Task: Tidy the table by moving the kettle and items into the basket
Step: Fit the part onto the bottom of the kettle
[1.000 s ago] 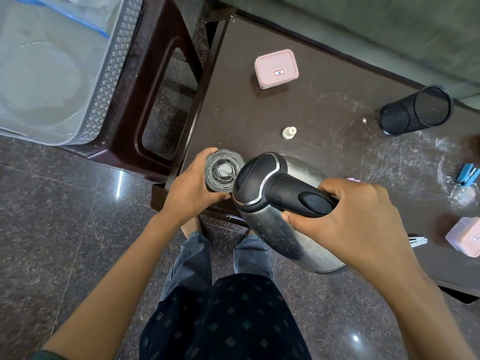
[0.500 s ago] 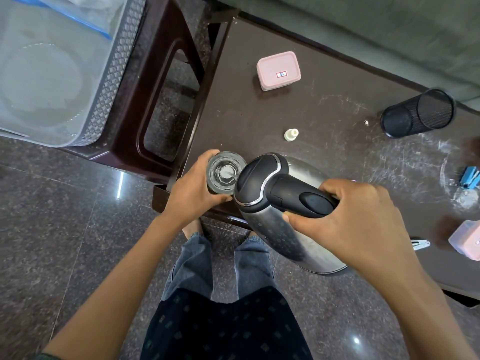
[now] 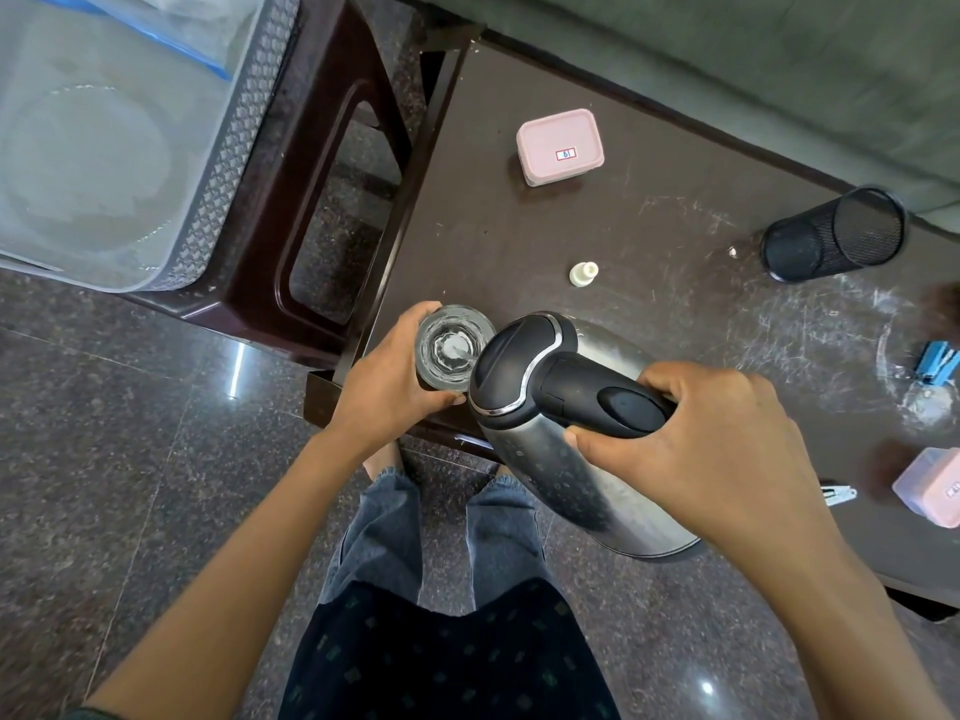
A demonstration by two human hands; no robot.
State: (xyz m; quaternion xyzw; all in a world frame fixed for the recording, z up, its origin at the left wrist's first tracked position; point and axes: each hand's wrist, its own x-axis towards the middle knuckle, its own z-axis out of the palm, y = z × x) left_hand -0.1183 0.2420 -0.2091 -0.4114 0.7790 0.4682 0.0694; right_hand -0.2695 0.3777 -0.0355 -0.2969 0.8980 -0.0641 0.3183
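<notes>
A steel kettle point(image 3: 566, 459) with a black lid and handle hangs tilted over the table's near left corner, spout toward a clear glass point(image 3: 453, 345). My right hand point(image 3: 717, 454) grips the kettle's black handle. My left hand point(image 3: 389, 381) holds the glass upright by its side, right against the kettle's spout. A thin stream of water shows inside the glass. The grey basket point(image 3: 228, 163) with a latticed rim sits at the upper left on a dark brown stool point(image 3: 322, 163).
On the dark scratched table point(image 3: 519, 241) lie a pink lidded box point(image 3: 560, 146), a small white cap point(image 3: 583, 273), a black mesh pen holder point(image 3: 836, 236) on its side, a blue stapler point(image 3: 937, 362), a second pink box point(image 3: 930, 485) and a small metal clip point(image 3: 837, 495). My legs stand below.
Both hands keep their holds on the kettle and glass. The camera view has shifted slightly; nothing on the table has moved.
</notes>
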